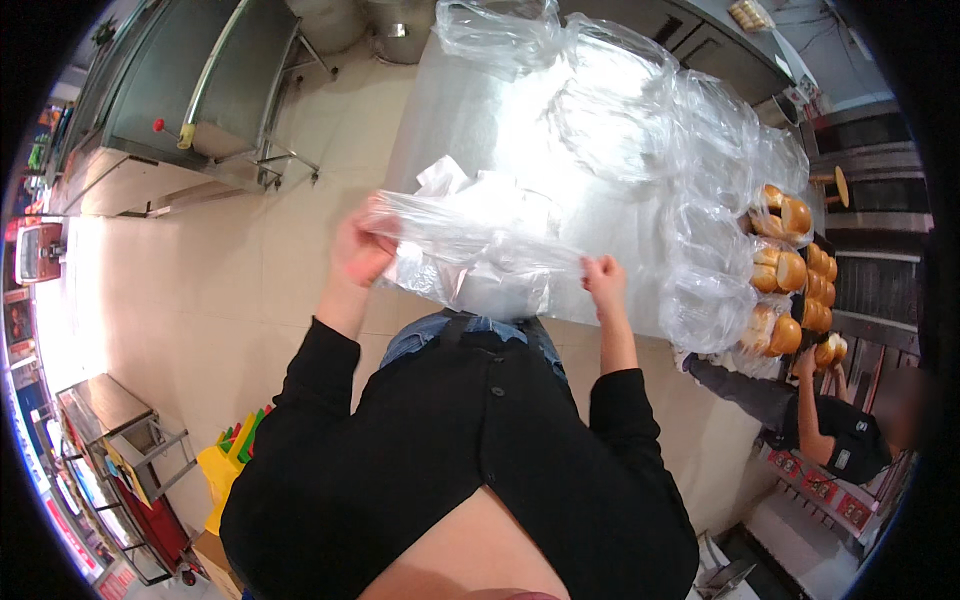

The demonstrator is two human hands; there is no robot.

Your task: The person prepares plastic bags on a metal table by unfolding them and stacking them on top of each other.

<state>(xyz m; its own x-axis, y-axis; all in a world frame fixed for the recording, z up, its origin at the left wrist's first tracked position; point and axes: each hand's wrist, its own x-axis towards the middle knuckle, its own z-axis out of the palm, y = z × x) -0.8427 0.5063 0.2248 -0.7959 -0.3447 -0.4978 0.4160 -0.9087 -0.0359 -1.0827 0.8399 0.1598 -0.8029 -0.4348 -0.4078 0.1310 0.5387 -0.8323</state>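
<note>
Stretched between my two hands is a clear plastic bag, over the near left corner of a metal worktable. My left hand grips its left end, slightly blurred. At the right end, the fingers of my right hand pinch the plastic. Below and behind the bag lie crumpled silvery and white sheets, partly covered by it; their exact kind is hard to tell. More clear plastic bags line the right side of the table, and a flat pile of bags rests further back.
Bread loaves sit in open bags at the table's right end. Beyond them a co-worker handles more bread. A steel cabinet stands at the back left, and yellow plastic chairs are at the lower left.
</note>
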